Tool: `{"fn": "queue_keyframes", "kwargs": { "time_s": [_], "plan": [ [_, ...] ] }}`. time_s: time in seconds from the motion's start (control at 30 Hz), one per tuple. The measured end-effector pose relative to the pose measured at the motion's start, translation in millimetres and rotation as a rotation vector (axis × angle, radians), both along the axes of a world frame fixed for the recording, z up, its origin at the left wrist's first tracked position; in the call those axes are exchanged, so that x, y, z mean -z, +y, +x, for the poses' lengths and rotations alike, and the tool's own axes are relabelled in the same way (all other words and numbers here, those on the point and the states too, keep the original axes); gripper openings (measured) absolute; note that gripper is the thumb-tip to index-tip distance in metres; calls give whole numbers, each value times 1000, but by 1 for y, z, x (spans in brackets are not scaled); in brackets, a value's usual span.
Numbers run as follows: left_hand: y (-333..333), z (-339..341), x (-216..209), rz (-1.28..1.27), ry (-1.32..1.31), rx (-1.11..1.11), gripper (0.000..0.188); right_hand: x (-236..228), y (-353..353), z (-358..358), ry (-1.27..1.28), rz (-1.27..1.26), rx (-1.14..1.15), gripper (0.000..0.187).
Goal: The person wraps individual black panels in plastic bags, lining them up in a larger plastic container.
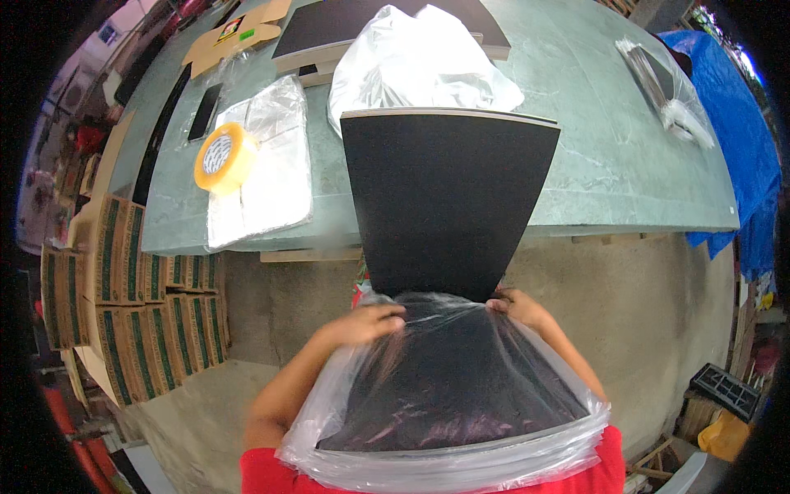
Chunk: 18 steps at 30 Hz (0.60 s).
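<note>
A large flat black panel [448, 198] stands tilted between me and the green table, its far edge resting on the tabletop. Its near half sits inside a clear plastic bag [494, 445] that bunches against my red shirt. My left hand [366, 323] grips the bag's open edge on the panel's left side. My right hand [517, 307] pinches the same edge on the right side. Both hands hold the plastic about halfway up the panel.
On the green table [609, 156] lie a yellow tape roll [223, 156] on flat clear bags [271, 165], a crumpled white bag [420, 58], another dark panel [329, 29] and wrapped strips [662, 82]. Stacked cartons [132, 288] stand left; a blue tarp [741, 123] hangs right.
</note>
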<state>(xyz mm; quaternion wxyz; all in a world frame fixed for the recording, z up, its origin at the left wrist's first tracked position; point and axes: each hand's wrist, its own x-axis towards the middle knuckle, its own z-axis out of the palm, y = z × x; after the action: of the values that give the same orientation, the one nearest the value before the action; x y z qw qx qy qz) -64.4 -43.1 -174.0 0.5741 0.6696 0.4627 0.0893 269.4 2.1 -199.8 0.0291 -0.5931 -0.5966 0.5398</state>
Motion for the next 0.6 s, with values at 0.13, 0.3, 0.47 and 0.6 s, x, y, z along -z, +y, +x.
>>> {"fn": "queue_keyframes", "kwargs": {
  "time_s": [0.13, 0.3, 0.47, 0.6],
  "plan": [
    [31, -22, -22, 26, 177, 119, 45, 3, 2, 7, 1, 158, -134, 19],
    [139, -116, -125, 840, 254, -1083, 16, 17, 4, 13, 72, 76, 69, 13],
    [161, -248, -72, 963, 1011, -1344, 42, -36, 7, -17, 274, -157, 324, 24],
    [167, -252, -74, 424, 349, -1493, 48, -31, 13, -9, 47, -103, -34, 17]
  ]
}}
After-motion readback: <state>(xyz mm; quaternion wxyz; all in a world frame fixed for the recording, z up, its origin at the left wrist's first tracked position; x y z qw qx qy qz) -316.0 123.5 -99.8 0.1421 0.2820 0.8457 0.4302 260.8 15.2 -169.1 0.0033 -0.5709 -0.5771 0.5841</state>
